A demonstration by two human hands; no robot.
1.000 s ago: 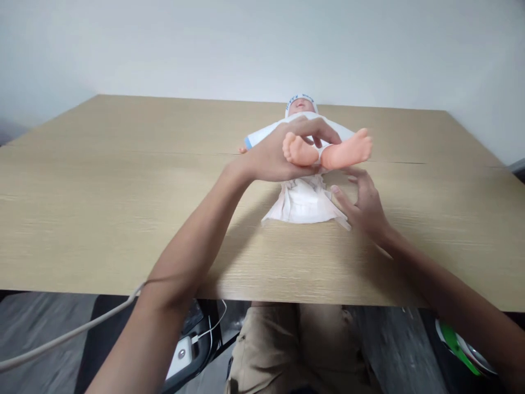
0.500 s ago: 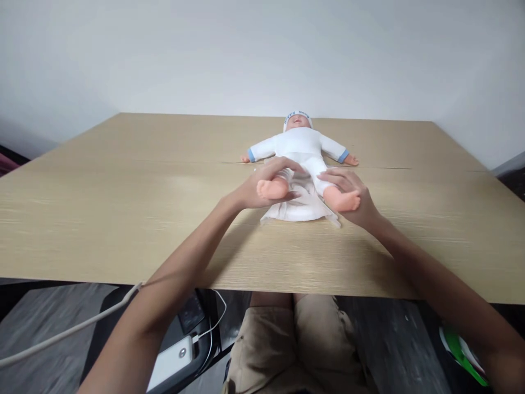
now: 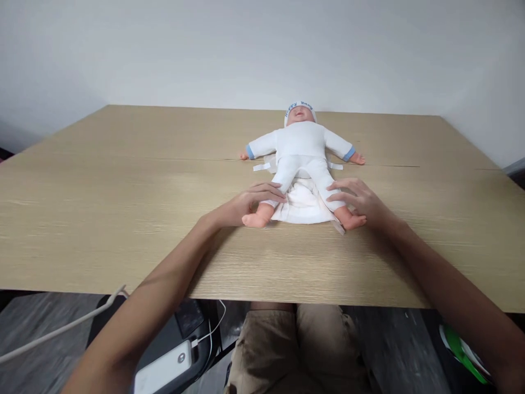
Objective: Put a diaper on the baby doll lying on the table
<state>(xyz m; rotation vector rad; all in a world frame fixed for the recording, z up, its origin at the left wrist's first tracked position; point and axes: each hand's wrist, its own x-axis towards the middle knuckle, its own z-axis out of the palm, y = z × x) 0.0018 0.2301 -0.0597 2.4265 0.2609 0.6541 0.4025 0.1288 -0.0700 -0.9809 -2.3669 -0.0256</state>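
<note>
A baby doll in a white suit with blue cuffs and a lettered white cap lies on its back, head away from me and legs apart. Under its hips and between its legs spreads an open white diaper, with fastening tabs showing on both sides of the waist. My left hand curls its fingers over the doll's lower leg on the left, above the bare foot. On the other lower leg, my right hand has its fingers bent around the outer side. Both thumbs are largely hidden.
The wooden table has a thin seam across it and meets a pale wall at the back. Below the front edge are a white power bank with a cable, a pale tube and a green item.
Both hands have lowered the doll's legs toward the table. My left hand has moved left and down, from the inner leg to the lower leg. The diaper's side tabs now show.
</note>
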